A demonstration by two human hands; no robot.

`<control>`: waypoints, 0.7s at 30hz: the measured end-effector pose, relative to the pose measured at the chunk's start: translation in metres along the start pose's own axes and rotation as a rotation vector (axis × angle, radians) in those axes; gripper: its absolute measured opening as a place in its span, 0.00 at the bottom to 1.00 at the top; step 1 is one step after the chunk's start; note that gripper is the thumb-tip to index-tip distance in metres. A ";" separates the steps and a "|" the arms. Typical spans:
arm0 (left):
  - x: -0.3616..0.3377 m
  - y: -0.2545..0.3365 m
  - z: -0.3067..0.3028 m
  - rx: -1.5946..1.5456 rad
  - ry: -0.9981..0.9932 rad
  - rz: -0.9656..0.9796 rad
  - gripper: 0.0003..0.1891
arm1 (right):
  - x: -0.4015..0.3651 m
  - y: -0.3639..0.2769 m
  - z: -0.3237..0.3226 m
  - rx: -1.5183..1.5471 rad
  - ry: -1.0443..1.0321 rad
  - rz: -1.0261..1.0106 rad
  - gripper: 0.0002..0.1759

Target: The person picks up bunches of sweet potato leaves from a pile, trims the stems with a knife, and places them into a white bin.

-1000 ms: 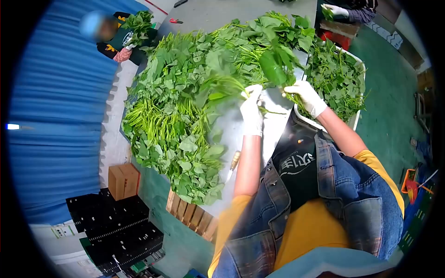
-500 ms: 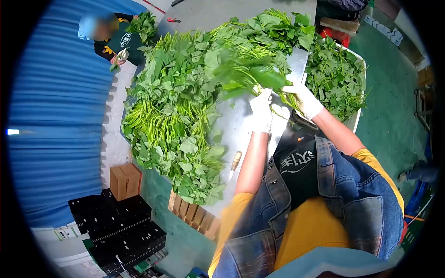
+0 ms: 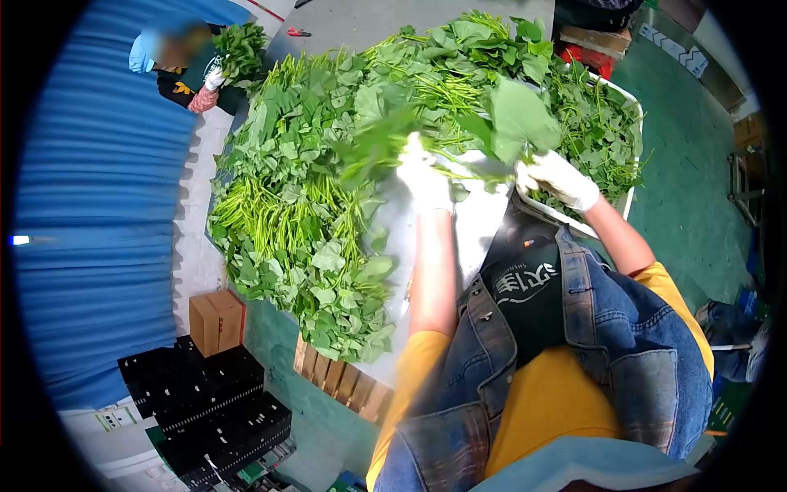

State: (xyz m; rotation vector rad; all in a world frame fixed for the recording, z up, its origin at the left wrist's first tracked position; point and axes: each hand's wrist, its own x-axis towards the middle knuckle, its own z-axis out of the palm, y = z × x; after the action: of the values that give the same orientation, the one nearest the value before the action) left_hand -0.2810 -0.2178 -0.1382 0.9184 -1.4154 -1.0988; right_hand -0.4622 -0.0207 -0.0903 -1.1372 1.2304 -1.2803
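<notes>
My left hand point(image 3: 424, 174), in a white glove, is closed around a bunch of leafy greens point(image 3: 373, 149) whose leaves are smeared by motion. In its white glove, my right hand point(image 3: 561, 178) pinches a leafy stem with one broad leaf point(image 3: 520, 119) standing up from it. Both hands are over the bare metal of the table point(image 3: 475, 221). Heaped greens point(image 3: 311, 148) with bundled stems cover the table's left and far parts. Below my right hand and beyond it, a white crate point(image 3: 638, 131) is full of loose greens point(image 3: 586, 123).
Across the table at the left, a co-worker point(image 3: 197, 78) holds another bunch of greens point(image 3: 242, 53). Red-handled snips point(image 3: 299, 33) lie at the table's far end. Black crates point(image 3: 197, 402) and a cardboard box point(image 3: 217, 321) stand at lower left, near a wooden pallet point(image 3: 336, 377).
My hands have moved apart, the left one leftward with the bunch, the right one rightward with the leafy stem. My left forearm now mostly covers the wooden-handled knife on the table.
</notes>
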 end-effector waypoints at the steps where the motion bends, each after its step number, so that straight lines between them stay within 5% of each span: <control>1: 0.012 0.018 -0.007 -0.474 0.118 -0.544 0.10 | -0.015 -0.019 -0.008 0.187 -0.076 0.192 0.07; 3: 0.014 0.035 -0.018 -0.477 0.101 -0.555 0.11 | -0.034 0.003 -0.035 -0.255 0.027 0.179 0.08; 5: 0.014 0.040 -0.033 -0.469 0.087 -0.565 0.11 | -0.058 0.065 -0.091 -0.191 0.032 0.274 0.12; 7: 0.007 0.036 -0.035 -0.734 0.068 -0.510 0.12 | -0.080 0.109 -0.126 -0.587 0.121 0.402 0.19; 9: -0.002 0.029 -0.038 -0.768 -0.017 -0.495 0.14 | -0.077 0.101 -0.113 -1.762 0.120 0.500 0.29; 10: -0.005 0.026 -0.036 -0.752 -0.021 -0.525 0.14 | -0.076 0.130 -0.128 -1.716 0.166 0.492 0.35; 11: -0.008 0.022 -0.034 -0.738 -0.025 -0.556 0.14 | -0.061 0.080 -0.094 -1.326 0.257 0.465 0.34; 15: -0.022 0.054 -0.030 -0.531 -0.119 -0.452 0.13 | -0.003 0.056 -0.035 -0.660 0.278 0.028 0.24; 17: -0.026 0.059 -0.030 -0.468 -0.157 -0.443 0.13 | 0.024 -0.004 0.017 -0.172 0.210 0.121 0.19; 19: -0.032 0.056 -0.026 -0.648 -0.172 -0.497 0.12 | 0.044 -0.036 0.048 -0.249 0.085 0.104 0.20; 21: -0.040 0.062 -0.028 -0.645 -0.171 -0.481 0.11 | 0.058 -0.033 0.068 -0.515 0.075 -0.154 0.19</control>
State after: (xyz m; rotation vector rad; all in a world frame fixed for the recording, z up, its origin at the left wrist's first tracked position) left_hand -0.2459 -0.1667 -0.0899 0.7068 -0.8747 -1.8913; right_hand -0.3999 -0.0838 -0.0547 -1.5855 1.6102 -1.1546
